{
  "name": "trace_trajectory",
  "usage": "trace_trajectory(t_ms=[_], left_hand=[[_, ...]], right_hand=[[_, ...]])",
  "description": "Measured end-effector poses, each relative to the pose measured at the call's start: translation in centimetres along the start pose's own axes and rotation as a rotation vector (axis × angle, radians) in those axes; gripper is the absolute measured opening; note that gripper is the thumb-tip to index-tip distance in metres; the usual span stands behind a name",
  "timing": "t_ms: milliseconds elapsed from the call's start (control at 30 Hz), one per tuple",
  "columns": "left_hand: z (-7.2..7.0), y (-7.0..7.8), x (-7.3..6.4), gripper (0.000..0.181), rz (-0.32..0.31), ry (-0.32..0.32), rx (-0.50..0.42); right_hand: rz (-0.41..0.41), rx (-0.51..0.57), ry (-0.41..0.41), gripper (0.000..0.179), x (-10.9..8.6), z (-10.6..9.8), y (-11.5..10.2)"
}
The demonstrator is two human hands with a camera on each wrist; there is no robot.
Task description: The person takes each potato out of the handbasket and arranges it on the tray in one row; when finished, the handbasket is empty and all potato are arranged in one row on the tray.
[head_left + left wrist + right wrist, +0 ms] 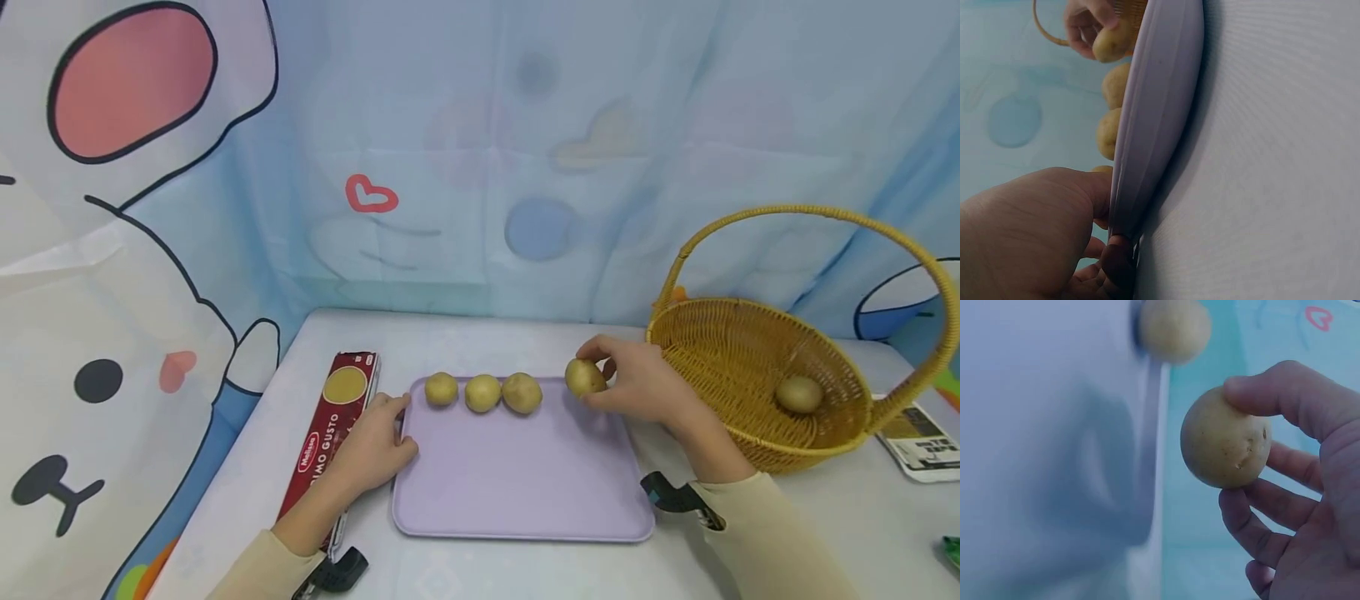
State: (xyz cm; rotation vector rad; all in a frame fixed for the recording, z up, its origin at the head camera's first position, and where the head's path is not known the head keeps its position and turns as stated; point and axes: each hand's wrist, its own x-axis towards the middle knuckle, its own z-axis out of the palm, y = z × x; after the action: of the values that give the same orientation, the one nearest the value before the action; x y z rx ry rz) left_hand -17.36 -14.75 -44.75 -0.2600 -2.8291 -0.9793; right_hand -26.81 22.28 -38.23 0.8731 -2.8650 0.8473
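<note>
My right hand (633, 383) pinches a round yellow-brown potato (584, 377) between thumb and fingertips, above the back right corner of the lilac tray (525, 492). The right wrist view shows small pits on this potato (1225, 440). Along the tray's back edge sit three more potatoes in a row: a left one (441, 389), a middle one (482, 393) and a right one (522, 393). At the tray's left rim, my left hand (375, 446) grips the edge, its thumb on the upper side in the left wrist view. One more potato (798, 394) lies inside the wicker basket (720, 333).
The basket, with its tall arched handle (810, 211), stands right of the tray. A red Melissa pasta pack (318, 442) lies left of the tray, partly under my left forearm. A printed packet (926, 442) is behind the basket's right side. A patterned curtain (480, 167) hangs behind the table.
</note>
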Motion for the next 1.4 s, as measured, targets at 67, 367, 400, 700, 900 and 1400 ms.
trace_trajectory(t_ms=[67,367,400,700,900,1400], left_hand=[[0.2,0.1,-0.1,0.062,-0.002,-0.007,-0.007],[-0.1,0.3,-0.2,0.061,-0.02,0.0,-0.007],[-0.1,0.2,-0.2,0.061,-0.021,0.004,-0.002],[-0.2,-0.1,-0.1,0.061,-0.012,0.001,0.014],[-0.1,0.2,-0.2,0.061,0.003,0.006,0.012],[-0.1,0.0,-0.2,0.061,-0.001,-0.003,0.012]], right_hand=[[0.021,-0.012,0.001,0.046,0.2,0.9,0.0],[0.096,-0.002,-0.019,0.044,1.0,3.4,-0.5],[0.098,-0.007,-0.018,0.045,1.2,3.6,-0.6],[0.071,-0.014,0.013,0.06,1.2,4.7,-1.8],[0.052,0.025,0.014,0.06,0.8,5.4,-2.5],[0.051,0.077,0.029,0.06,0.5,5.4,-3.7]])
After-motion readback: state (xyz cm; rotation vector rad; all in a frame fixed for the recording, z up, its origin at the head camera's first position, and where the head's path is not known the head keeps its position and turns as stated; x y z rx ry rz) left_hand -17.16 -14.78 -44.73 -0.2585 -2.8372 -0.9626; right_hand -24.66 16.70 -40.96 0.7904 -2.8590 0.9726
